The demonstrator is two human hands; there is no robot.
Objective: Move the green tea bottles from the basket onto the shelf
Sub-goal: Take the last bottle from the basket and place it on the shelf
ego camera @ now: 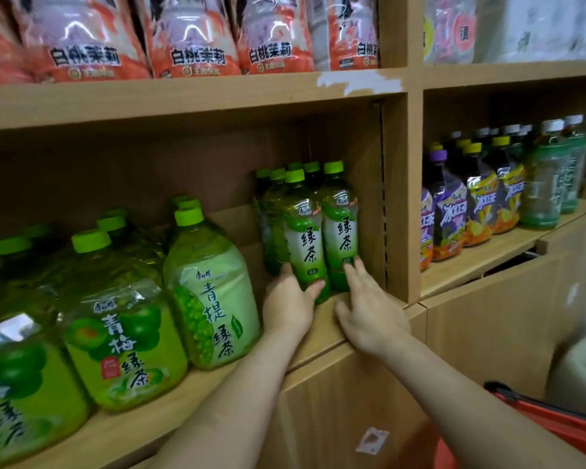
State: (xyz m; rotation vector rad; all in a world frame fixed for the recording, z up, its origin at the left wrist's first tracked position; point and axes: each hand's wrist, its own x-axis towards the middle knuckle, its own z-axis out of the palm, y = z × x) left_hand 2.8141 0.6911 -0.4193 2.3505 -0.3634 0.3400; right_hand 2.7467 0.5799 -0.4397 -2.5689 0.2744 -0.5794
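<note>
Here, at the far left, big jugs (122, 333) of green drink with lime caps stand packed close on the shelf (170, 411), labels facing out. On the board above them sits a row of orange and pink packs (190, 38).

Just right of the jugs, the left hand (290, 306) reaches in from below. Its thumb and fingers curl round the base of the left bottle (303, 238), the front-left one in a cluster of green tea bottles (278, 211). That bottle stands upright on the shelf board near the front edge. The other bottles of the cluster stand upright behind it and beside it, caps lime green, filling the right end of this compartment.

Next to it, touching or nearly so, stands the right bottle (340, 228), just beside the wooden divider (398, 198). The right hand (369, 309) lies with its fingers straight, gripping nothing. Its fingertips touch the lower part of this bottle's label, and its thumb is spread out to the left over the shelf edge.

Beyond the divider, another compartment holds purple bottles (449, 214), then yellow ones (484, 204), then pale green ones (543, 184), all upright.

Lower right, a pale bin (579, 367) stands on the floor, and in the corner below it shows part of the red basket (555, 431); what it holds is out of view.
</note>
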